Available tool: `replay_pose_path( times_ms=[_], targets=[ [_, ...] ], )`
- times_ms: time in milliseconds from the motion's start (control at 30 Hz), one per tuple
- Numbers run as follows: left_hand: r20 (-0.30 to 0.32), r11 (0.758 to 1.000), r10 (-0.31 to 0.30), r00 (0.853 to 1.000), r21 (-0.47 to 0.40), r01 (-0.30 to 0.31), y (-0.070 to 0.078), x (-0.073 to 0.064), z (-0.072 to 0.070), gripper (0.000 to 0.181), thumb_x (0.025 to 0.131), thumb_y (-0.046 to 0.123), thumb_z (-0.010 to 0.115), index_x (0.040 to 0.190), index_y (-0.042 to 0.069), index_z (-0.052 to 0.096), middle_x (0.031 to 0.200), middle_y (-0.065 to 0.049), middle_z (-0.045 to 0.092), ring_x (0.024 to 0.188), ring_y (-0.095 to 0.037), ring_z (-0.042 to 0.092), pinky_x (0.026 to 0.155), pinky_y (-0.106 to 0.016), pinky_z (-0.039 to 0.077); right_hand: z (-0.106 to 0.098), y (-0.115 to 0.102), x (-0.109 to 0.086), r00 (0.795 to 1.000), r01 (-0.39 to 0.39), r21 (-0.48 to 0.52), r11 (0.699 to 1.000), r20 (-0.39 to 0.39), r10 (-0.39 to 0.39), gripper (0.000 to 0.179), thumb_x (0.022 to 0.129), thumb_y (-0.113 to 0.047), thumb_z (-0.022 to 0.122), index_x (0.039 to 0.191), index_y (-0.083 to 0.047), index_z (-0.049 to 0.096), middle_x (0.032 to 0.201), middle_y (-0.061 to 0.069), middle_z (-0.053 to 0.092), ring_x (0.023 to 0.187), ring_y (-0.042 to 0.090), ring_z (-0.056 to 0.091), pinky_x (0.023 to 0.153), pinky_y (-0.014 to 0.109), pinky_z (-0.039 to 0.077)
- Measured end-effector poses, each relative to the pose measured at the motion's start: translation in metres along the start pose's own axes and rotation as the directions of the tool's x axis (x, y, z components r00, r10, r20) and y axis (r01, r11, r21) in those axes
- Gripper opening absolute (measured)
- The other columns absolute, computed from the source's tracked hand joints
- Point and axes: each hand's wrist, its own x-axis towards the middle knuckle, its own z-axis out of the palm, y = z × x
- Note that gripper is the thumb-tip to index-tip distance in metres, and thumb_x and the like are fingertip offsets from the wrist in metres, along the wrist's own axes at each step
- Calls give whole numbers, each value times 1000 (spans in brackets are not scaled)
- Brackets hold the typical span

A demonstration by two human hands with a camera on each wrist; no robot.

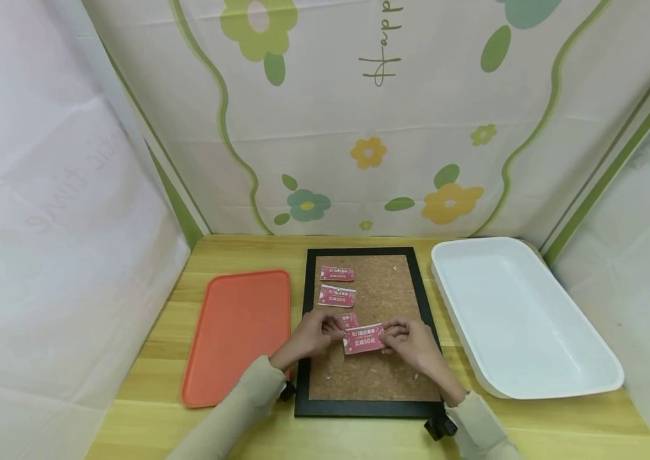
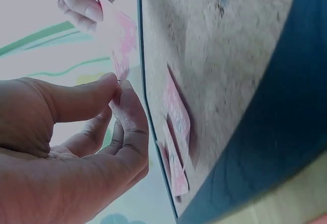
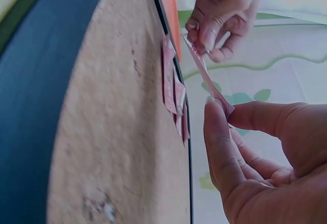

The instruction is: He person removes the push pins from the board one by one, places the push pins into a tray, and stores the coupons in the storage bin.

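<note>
head view: thumb against fingers, the left hand [image 1: 313, 333] and the right hand [image 1: 413, 345] pinch opposite ends of a pink rectangular paper coupon [image 1: 363, 339], raised off a black-framed brown cork board [image 1: 385, 287]. three similar pink coupons [image 1: 337, 297] lie along the board's left side. a flat orange-red tray [image 1: 244, 332] sits left, a white rectangular tub [image 1: 520, 313] right.

Left on wooden tabletop [image 1: 149, 367]: flat orange rectangular tray [image 1: 238, 332] | middle: black-framed rectangular cork board [image 1: 376, 377] | right: deep white rectangular tray [image 1: 532, 319] | on board's left half, one behind another: three pink rectangular paper coupons [image 1: 337, 296] | above board, between left hand [image 1: 312, 333] and right hand [image 1: 414, 345]: fourth pink coupon [image 1: 362, 340] | behind tabletop: white floral fabric backdrop [image 1: 313, 128]
</note>
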Motion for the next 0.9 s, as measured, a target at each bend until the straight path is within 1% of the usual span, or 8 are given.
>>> replay_pose_path(
  times_ms=[167,300,367,467,600,700,800,900],
  targets=[
    [-19,1000,-15,1000,1,15,-3,-2,-11,15,96,-8,63,97,3,73,95,-11,73,85,-17,67,74,-29,57,-7,0,2,999,50,6,999,-15,-50,22,96,0,69,116,8,69,91,15,78,73,22,78,70,35,65],
    [-31,998,-54,998,-23,53,-9,-6,-19,14,97,-7,62,105,-1,71,100,-14,71,90,-24,68,76,-34,58,-14,1,4,997,78,-8,997,-19,-78,22,96,0,70,116,10,69,91,17,78,73,23,77,70,37,65],
    [-41,997,-72,997,-38,70,-12,-9,-23,14,99,-6,61,108,-1,70,102,-15,71,91,-27,69,77,-35,58,-18,0,5,997,79,-27,997,-18,-79,22,97,-1,70,116,9,69,93,17,78,74,23,77,70,37,65],
    [-52,994,-105,993,-46,103,-17,-14,-29,13,102,0,60,110,0,70,104,-13,71,92,-26,69,78,-35,58,-24,-1,5,998,59,-65,996,-15,-60,22,98,-3,70,117,8,68,95,16,77,77,22,76,71,37,65],
    [-79,991,-133,988,-42,130,-24,-18,-36,13,103,4,61,110,2,72,104,-11,71,92,-21,68,79,-35,59,-32,-2,4,999,33,-117,993,-11,-35,23,100,-6,68,119,7,68,99,17,76,80,21,76,73,37,65],
    [-101,987,-154,983,-60,148,-29,-20,-41,12,102,3,63,108,1,72,102,-13,72,91,-26,69,77,-36,59,-40,-3,5,998,54,-153,987,-14,-57,21,101,-7,67,118,6,68,99,18,76,79,20,75,72,36,65],
    [-124,982,-182,975,-72,174,-34,-22,-47,11,101,2,63,106,1,73,100,-12,73,90,-26,69,75,-35,58,-50,-3,7,996,83,-179,980,-23,-89,20,101,-7,67,116,6,69,99,19,76,78,20,76,71,37,65],
    [-145,979,-199,969,-69,190,-39,-23,-52,11,100,1,66,104,2,75,99,-11,74,89,-25,70,74,-33,58,-62,-4,10,995,84,-200,976,-34,-93,22,102,-9,67,116,6,69,100,19,76,79,22,77,71,37,65]
  ],
)
